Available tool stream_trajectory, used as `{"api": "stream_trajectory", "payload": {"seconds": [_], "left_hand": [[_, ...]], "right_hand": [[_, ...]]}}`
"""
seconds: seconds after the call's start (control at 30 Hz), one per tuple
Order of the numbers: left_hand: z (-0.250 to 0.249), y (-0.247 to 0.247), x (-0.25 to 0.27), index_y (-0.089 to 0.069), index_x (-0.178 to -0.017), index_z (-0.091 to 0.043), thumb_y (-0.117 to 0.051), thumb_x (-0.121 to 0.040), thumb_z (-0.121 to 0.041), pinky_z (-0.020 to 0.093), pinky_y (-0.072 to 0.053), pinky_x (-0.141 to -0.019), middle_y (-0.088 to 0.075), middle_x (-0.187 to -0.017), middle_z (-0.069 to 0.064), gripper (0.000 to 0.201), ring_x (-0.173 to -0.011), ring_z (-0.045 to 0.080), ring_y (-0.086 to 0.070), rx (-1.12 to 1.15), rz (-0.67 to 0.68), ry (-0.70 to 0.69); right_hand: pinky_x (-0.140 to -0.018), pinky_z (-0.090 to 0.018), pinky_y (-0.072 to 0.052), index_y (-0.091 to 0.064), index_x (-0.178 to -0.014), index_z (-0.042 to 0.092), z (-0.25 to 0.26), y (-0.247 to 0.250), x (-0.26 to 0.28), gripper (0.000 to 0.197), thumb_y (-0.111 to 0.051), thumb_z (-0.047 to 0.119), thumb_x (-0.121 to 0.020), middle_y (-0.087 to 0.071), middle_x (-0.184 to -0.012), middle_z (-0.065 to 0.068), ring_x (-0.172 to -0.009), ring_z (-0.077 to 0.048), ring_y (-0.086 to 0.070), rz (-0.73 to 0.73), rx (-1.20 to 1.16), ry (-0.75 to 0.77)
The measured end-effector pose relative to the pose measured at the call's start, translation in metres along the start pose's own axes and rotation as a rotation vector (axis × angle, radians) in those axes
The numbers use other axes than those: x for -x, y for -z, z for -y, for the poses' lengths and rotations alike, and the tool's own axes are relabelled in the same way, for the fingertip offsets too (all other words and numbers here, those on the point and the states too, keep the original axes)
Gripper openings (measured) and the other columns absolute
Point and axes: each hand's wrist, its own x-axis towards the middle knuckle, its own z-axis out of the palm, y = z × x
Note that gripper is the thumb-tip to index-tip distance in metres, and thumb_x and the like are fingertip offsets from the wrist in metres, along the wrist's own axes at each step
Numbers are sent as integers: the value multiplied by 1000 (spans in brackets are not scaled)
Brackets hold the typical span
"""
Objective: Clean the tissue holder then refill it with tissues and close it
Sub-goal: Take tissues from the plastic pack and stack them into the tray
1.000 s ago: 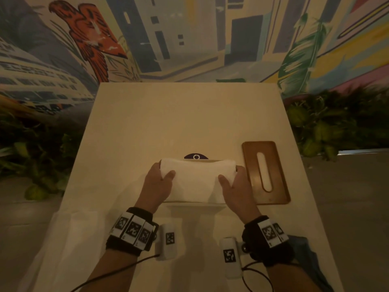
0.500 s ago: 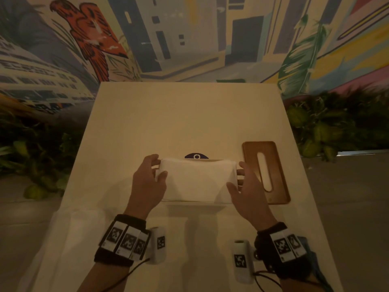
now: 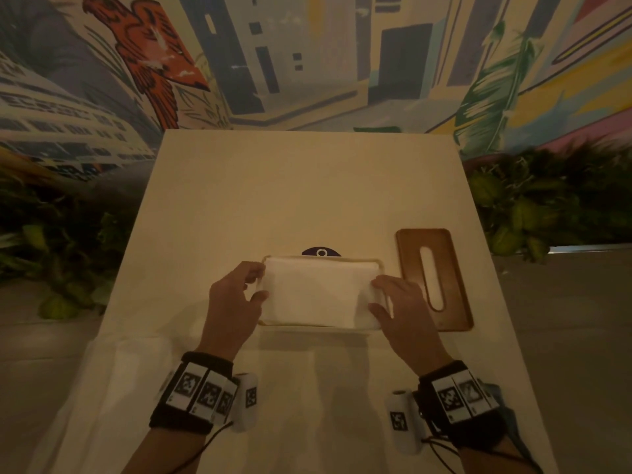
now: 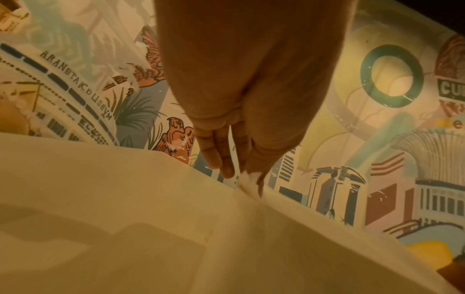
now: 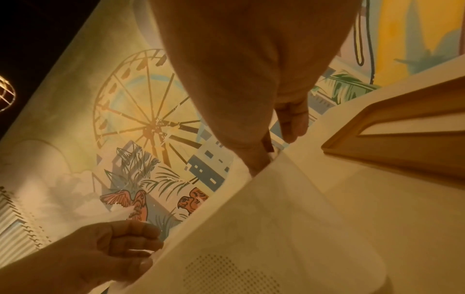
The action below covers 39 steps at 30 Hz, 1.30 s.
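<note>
The cream tissue holder (image 3: 321, 326) stands mid-table with a white tissue stack (image 3: 318, 292) lying inside its rim. My left hand (image 3: 258, 282) curls round the stack's left end, and in the left wrist view its fingertips (image 4: 226, 169) pinch a bit of white tissue (image 4: 247, 181). My right hand (image 3: 372, 294) grips the stack's right end, with a finger tucked down behind the holder wall (image 5: 276, 238) in the right wrist view. The wooden slotted lid (image 3: 410, 268) lies flat just right of the holder, apart from it.
A dark round object (image 3: 320, 252) peeks out behind the holder. Clear plastic wrap (image 3: 102, 388) lies on the near left of the table (image 3: 307, 186), and a blue cloth (image 3: 513, 419) at the near right edge. Plants flank the table; a mural wall stands behind.
The tissue stack has sunk into the holder, whose rim now shows around it. Both hands have shifted outward to the ends of the stack, thumbs off its top.
</note>
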Motion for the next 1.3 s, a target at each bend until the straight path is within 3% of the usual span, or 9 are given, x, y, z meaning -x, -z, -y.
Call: {"api": "stream_trajectory", "payload": {"seconds": [0.13,0.33,0.47,0.6,0.83,1.07,1.3], "left_hand": [[1,-4,1,-63,-112,-20,-75,-78,-13,40,-39,-99,-67,-109,-1,37,-104,21,-56,-155,72,-5],[-14,5,2,-64,-112,-15,-75,-78,-13,41,-36,-101,-66,-114,4,36,-113,26,-54,-262,68,-145],[-33,-4,1,-56,-123,-25,-72,-81,-17,39,-37,-109,-53,-131,-1,45,-127,18,-43,-172,260,-120],[-39,-27,2,-44,-137,-32,-68,-84,-16,40,-30,-113,-33,-145,4,61,-135,26,-31,-291,419,-22],[-30,-51,-6,-42,-135,-40,-73,-79,-20,39,-24,-114,-36,-144,5,67,-134,26,-33,-420,389,-1],[-26,-57,-5,-43,-132,-41,-72,-79,-17,40,-22,-114,-35,-143,3,65,-135,25,-31,-430,384,-12],[-31,-50,-6,-41,-133,-43,-73,-78,-21,42,-23,-116,-32,-146,4,67,-137,27,-29,-398,417,2]], "right_hand": [[-106,-45,-41,-63,-123,11,-2,1,0,38,-69,18,-86,-58,-132,-5,-121,-26,-50,27,76,14],[-100,-33,-37,-60,-123,13,9,19,1,41,-73,16,-84,-56,-133,-6,-124,-24,-48,-67,59,115],[-105,-31,-32,-55,-132,20,29,26,-7,47,-69,16,-87,-46,-144,-3,-133,-23,-41,143,64,218],[-113,-32,-27,-41,-143,29,42,19,-16,57,-63,16,-92,-27,-154,-1,-142,-21,-24,376,146,168],[-112,-38,-31,-44,-140,32,38,-3,-27,60,-66,12,-88,-32,-148,-1,-135,-27,-32,446,227,81],[-109,-37,-34,-56,-128,24,38,-10,-39,53,-72,9,-80,-48,-135,-3,-125,-25,-45,465,211,68],[-108,-40,-36,-54,-127,27,42,-7,-39,51,-71,10,-82,-45,-136,-3,-124,-29,-44,483,241,61]]}}
